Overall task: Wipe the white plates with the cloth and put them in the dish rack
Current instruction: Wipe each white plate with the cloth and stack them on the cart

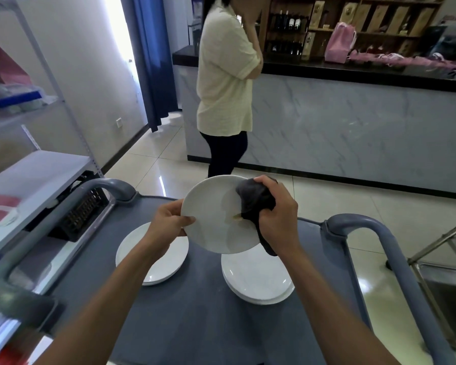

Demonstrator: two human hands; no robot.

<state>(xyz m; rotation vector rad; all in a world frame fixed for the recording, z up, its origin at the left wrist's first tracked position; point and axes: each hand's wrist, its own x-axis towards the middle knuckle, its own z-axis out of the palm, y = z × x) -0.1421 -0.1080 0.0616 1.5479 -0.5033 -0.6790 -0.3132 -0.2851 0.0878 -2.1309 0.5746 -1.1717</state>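
While the left hand (169, 219) pinches the white plate (216, 222) by its rim above the cart (195, 325), the right hand (274, 214) presses a bunched dark cloth (256, 201) against it.

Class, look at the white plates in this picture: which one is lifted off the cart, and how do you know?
The tilted plate, gripped at its rim by the left hand while the right hand presses the dark cloth on it. The other plates lie flat in two stacks.
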